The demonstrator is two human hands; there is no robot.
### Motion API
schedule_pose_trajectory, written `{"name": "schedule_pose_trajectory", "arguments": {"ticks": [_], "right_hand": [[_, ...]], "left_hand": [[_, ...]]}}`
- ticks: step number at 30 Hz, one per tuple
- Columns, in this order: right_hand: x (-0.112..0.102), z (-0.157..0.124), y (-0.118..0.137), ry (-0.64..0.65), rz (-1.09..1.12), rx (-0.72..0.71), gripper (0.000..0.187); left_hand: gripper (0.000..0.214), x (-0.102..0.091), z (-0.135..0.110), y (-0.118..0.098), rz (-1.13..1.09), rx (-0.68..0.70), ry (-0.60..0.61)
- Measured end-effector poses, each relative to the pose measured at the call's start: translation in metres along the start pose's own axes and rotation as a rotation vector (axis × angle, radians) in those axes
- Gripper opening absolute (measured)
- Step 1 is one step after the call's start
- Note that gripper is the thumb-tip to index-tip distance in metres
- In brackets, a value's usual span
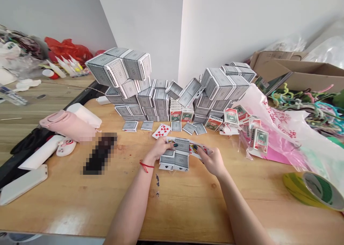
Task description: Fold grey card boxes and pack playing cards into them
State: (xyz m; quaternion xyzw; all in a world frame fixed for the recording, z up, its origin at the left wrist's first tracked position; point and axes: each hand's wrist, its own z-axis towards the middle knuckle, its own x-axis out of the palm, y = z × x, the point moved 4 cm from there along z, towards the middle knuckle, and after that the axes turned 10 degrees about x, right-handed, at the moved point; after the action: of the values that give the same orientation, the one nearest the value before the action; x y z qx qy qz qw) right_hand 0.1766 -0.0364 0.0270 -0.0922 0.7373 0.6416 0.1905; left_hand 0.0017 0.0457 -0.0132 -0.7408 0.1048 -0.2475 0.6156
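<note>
Light card block calling for a gentle edge grip

Nearer the person than the hearts card (161,130) and slightly to its right, the block (180,160) is showing patterned card backs. The left hand (159,149) is pinching its upper left part, thumb pressing on the face. Farther right of the hearts card, the right hand (215,161) is holding the picture card (194,149) between thumb and fingers; whether that card is joining the block or only lying against it, I cannot tell.

Judging by the material, the block is likely weighing very little, with smooth, rather slippery faces. Its folds are probably giving stiffness along the edges, while the flat panels are likely bending or creasing under squeezing, so edges and corners are offering the safer hold.
</note>
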Motion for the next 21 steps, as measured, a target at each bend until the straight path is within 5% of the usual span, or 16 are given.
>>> {"name": "schedule_pose_trajectory", "arguments": {"ticks": [5,12,21], "right_hand": [[0.0043,0.0034,-0.0107,0.056,0.229,0.133,0.039],[-0.0029,0.0045,-0.0088,0.167,0.156,0.181,0.041],[0.0002,0.0058,-0.01,0.145,0.203,0.191,0.043]], "left_hand": [[0.028,-0.0016,-0.001,0.0013,-0.005,-0.035,0.007],[0.031,-0.0008,-0.0014,0.0048,0.032,-0.05,-0.006],[0.032,-0.0021,-0.0038,0.0049,0.055,-0.083,-0.028]]}}
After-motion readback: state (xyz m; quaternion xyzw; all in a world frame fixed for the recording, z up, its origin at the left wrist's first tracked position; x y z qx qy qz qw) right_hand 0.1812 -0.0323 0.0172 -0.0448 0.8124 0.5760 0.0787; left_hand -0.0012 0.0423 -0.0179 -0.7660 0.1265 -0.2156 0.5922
